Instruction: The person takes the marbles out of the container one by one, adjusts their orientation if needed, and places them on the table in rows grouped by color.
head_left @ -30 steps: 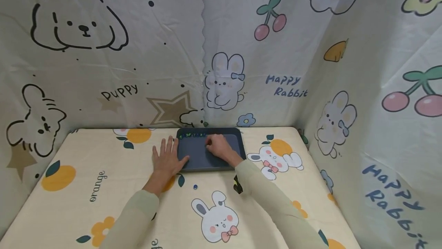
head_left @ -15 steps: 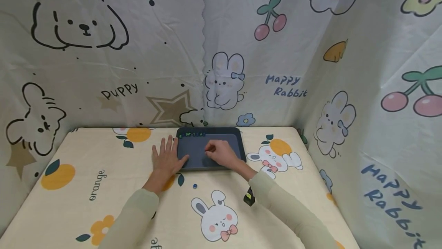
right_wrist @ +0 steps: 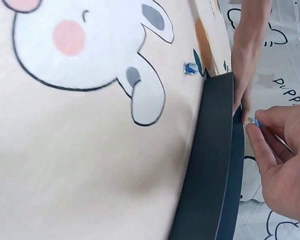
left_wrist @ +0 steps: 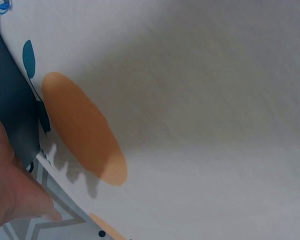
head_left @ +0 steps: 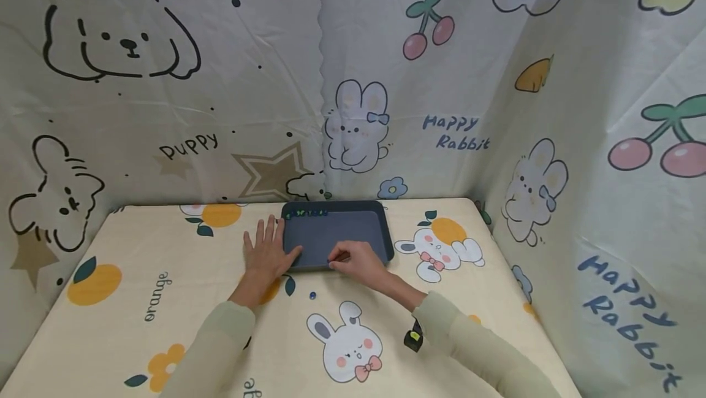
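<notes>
Tray [head_left: 380,235], loose bead [head_left: 312,295] on tablecloth [head_left: 165,251]

Soft even light; wrist views slightly blurred.

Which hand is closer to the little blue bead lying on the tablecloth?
The right hand looks slightly closer. The blue bead lies on the cloth in front of the tray, between both hands; the left hand, flat on the tray's left edge, is nearly as near.
</notes>
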{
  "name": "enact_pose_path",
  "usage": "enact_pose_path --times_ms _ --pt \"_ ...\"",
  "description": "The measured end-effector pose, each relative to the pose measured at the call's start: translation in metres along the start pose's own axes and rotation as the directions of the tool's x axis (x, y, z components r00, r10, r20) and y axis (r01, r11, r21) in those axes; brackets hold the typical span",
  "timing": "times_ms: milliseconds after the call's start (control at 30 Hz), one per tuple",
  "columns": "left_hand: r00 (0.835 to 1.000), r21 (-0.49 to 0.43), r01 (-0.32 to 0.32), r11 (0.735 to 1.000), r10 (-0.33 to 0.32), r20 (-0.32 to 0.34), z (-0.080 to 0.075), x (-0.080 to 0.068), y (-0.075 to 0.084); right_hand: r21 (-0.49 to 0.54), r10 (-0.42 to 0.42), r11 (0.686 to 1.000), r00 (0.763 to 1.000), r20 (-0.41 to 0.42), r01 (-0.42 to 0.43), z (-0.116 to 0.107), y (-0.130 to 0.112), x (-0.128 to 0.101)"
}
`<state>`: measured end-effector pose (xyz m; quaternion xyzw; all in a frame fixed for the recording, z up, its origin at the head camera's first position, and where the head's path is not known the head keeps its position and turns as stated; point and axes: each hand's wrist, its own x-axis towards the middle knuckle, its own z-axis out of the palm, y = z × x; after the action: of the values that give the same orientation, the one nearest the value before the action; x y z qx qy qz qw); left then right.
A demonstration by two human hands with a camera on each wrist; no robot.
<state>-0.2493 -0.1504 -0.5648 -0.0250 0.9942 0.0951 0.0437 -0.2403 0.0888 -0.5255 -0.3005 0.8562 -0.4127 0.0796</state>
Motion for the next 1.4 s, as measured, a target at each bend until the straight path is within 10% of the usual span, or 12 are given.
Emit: enact_pose_path --times_ms 1400 --pt "1.0 -0.01 0.021 1.0 -0.021 0.004 0.002 0.002 0.0 -0.019 0.125 0.992 0.986 0.108 -0.124 0.035 0.025 -0.044"
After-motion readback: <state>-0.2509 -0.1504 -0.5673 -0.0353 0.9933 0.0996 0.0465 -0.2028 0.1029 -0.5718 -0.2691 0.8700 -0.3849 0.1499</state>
